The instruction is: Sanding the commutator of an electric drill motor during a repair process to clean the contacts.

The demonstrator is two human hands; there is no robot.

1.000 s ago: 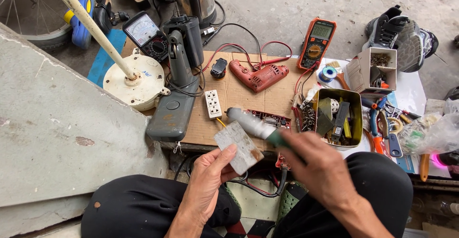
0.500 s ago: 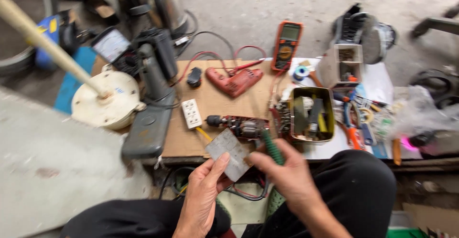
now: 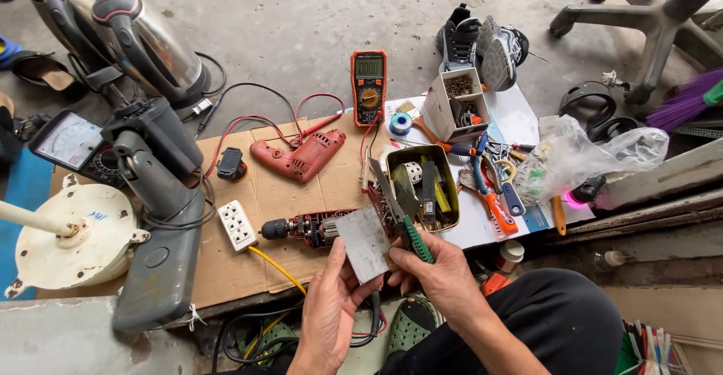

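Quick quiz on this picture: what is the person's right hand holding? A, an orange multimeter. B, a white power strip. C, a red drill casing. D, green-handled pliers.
D: the right hand grips the green-handled pliers, with their tips up beside the grey metal piece that the left hand holds.

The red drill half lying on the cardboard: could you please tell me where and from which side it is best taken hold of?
Take the red drill half by its handle, the leg angling up toward the multimeter. It lies flat and bare from above, so come straight down. Mind the red lead lying against that end; the nose end near the black block looks less handy.
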